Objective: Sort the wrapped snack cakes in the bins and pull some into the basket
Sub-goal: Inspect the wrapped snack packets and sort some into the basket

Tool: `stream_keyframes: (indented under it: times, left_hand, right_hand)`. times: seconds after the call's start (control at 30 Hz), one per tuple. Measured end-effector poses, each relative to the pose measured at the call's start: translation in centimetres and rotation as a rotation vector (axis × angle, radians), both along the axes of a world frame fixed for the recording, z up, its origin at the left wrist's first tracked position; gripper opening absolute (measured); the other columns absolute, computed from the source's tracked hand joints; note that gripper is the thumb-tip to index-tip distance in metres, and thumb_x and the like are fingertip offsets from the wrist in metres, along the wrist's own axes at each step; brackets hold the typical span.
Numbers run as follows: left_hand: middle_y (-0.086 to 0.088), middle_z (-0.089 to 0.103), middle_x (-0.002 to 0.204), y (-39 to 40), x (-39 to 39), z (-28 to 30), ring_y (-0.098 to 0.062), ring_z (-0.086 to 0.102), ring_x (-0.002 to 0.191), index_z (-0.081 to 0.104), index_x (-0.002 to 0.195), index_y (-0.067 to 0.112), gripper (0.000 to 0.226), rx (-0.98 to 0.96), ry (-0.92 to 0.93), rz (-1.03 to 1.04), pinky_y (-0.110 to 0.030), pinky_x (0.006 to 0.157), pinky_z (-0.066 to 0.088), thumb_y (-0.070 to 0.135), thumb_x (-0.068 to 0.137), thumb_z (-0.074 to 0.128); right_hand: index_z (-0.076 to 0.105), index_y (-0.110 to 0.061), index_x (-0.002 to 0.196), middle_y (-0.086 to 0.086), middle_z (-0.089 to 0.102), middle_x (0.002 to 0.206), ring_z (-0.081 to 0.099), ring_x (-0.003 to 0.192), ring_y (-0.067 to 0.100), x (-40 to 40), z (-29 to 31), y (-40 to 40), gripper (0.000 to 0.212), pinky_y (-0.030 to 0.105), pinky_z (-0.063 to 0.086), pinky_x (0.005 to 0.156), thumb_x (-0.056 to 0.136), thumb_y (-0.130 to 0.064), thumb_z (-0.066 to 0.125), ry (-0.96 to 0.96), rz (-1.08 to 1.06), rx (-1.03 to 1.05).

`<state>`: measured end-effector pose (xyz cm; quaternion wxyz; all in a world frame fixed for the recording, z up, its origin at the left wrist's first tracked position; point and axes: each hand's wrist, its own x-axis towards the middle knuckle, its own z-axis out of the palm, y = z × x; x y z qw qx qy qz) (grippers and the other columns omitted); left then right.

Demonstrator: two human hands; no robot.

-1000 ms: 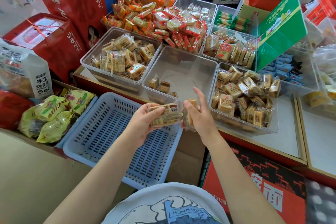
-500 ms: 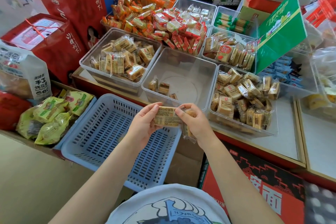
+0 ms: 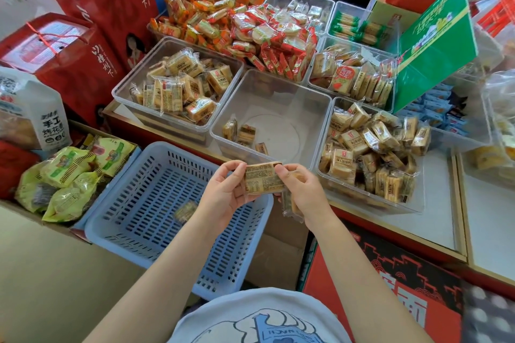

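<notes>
My left hand and my right hand pinch the two ends of one wrapped snack cake, label side up, above the far right corner of the blue basket. My right hand also grips a second wrapped cake under its palm. A blurred cake shows inside the basket, below my left wrist. The left clear bin and the right clear bin hold several cakes each. The middle bin holds three.
Red gift boxes stand at the left, with green snack bags in a carton beside the basket. Bins of red and orange packets fill the back. A green box leans at the right. A red carton sits below the counter edge.
My hands came together on one cake and turned its label up. A blurred cake has appeared in the basket, which held nothing before.
</notes>
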<state>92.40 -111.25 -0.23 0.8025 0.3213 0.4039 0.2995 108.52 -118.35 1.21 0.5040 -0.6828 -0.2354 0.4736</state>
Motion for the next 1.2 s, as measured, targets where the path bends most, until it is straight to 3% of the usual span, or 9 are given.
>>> stream_keyframes:
  times: [0.13, 0.37, 0.5, 0.63, 0.8, 0.9, 1.0, 1.1, 1.2]
  left_hand:
    - [-0.015, 0.076, 0.108, 0.6, 1.3, -0.1, -0.027, 0.075, 0.094, 0.06, 0.122, 0.009, 0.022, 0.021, 0.045, 0.03, -0.036, 0.077, 0.065, 0.02, 0.106, 0.05]
    - [-0.022, 0.073, 0.117, 3.1, 3.6, -0.5, -0.03, 0.075, 0.098, 0.058, 0.123, 0.004, 0.022, -0.048, 0.072, 0.157, -0.033, 0.069, 0.063, 0.009, 0.11, 0.042]
    - [-0.025, 0.073, 0.114, 4.6, 4.8, -0.6, -0.029, 0.076, 0.089, 0.058, 0.112, 0.005, 0.018, -0.092, 0.071, 0.21, -0.036, 0.066, 0.063, 0.013, 0.11, 0.042]
    - [-0.026, 0.073, 0.111, 6.4, 6.5, -1.0, -0.033, 0.076, 0.092, 0.056, 0.107, 0.005, 0.03, -0.183, 0.114, 0.227, -0.041, 0.066, 0.063, 0.033, 0.109, 0.047]
    - [-0.027, 0.062, 0.125, 9.4, 7.0, -2.5, -0.035, 0.074, 0.1, 0.048, 0.101, 0.009, 0.021, -0.069, 0.105, 0.113, -0.044, 0.077, 0.064, 0.005, 0.093, 0.068]
    - [-0.022, 0.066, 0.114, 11.4, 7.2, -3.3, -0.028, 0.075, 0.091, 0.049, 0.101, 0.011, 0.019, -0.116, 0.036, 0.15, -0.045, 0.084, 0.062, -0.001, 0.095, 0.062]
    - [-0.014, 0.071, 0.109, 12.6, 7.8, -3.8, -0.028, 0.074, 0.097, 0.053, 0.114, 0.011, 0.024, -0.147, -0.024, 0.19, -0.048, 0.097, 0.055, -0.004, 0.096, 0.057]
    - [-0.015, 0.071, 0.116, 13.1, 8.7, -4.4, -0.028, 0.074, 0.101, 0.057, 0.125, 0.012, 0.036, -0.13, -0.009, 0.202, -0.04, 0.09, 0.061, -0.005, 0.093, 0.06]
    - [-0.017, 0.068, 0.12, 13.5, 9.3, -5.2, -0.031, 0.071, 0.107, 0.056, 0.132, 0.014, 0.047, -0.094, 0.05, 0.178, -0.039, 0.087, 0.062, -0.006, 0.09, 0.063]
  right_hand:
    - [0.065, -0.012, 0.099, 0.006, 0.073, 0.095, 0.07, 0.084, 0.015, 0.8, -0.5, 0.9, 0.023, 0.029, 0.059, 0.072, 0.095, -0.034, 0.07, -0.035, -0.072, 0.007]
    - [0.065, -0.014, 0.105, 0.001, 0.073, 0.092, 0.069, 0.074, 0.017, 2.9, -0.8, 2.9, 0.031, 0.044, 0.058, 0.082, 0.095, -0.043, 0.069, 0.04, 0.021, -0.111]
    - [0.065, -0.014, 0.101, 0.002, 0.071, 0.091, 0.068, 0.082, 0.022, 4.0, -1.6, 4.7, 0.031, 0.039, 0.057, 0.079, 0.094, -0.044, 0.07, 0.015, 0.014, -0.106]
    - [0.06, -0.018, 0.089, 0.003, 0.069, 0.087, 0.067, 0.08, 0.019, 5.0, -2.6, 7.3, 0.019, 0.026, 0.053, 0.067, 0.093, -0.029, 0.074, -0.01, -0.057, -0.047]
    - [0.059, -0.015, 0.092, 0.007, 0.066, 0.087, 0.065, 0.075, 0.018, 6.3, -3.4, 10.7, 0.015, 0.022, 0.053, 0.058, 0.095, -0.022, 0.072, 0.041, -0.082, -0.052]
    - [0.065, -0.014, 0.097, 0.004, 0.071, 0.089, 0.07, 0.074, 0.017, 7.1, -4.1, 12.4, 0.015, 0.031, 0.059, 0.068, 0.096, -0.028, 0.071, 0.099, -0.108, -0.072]
    - [0.069, -0.015, 0.103, 0.002, 0.074, 0.088, 0.072, 0.079, 0.02, 7.7, -4.6, 13.5, 0.016, 0.038, 0.06, 0.076, 0.098, -0.03, 0.067, 0.176, -0.067, -0.118]
    - [0.069, -0.013, 0.101, 0.003, 0.073, 0.09, 0.07, 0.084, 0.017, 8.2, -4.9, 14.2, 0.01, 0.035, 0.059, 0.076, 0.099, -0.022, 0.065, 0.241, -0.088, -0.116]
    - [0.068, -0.016, 0.094, 0.004, 0.07, 0.093, 0.066, 0.089, 0.017, 8.8, -5.6, 15.1, 0.003, 0.035, 0.056, 0.082, 0.097, -0.016, 0.067, 0.159, -0.093, -0.134]
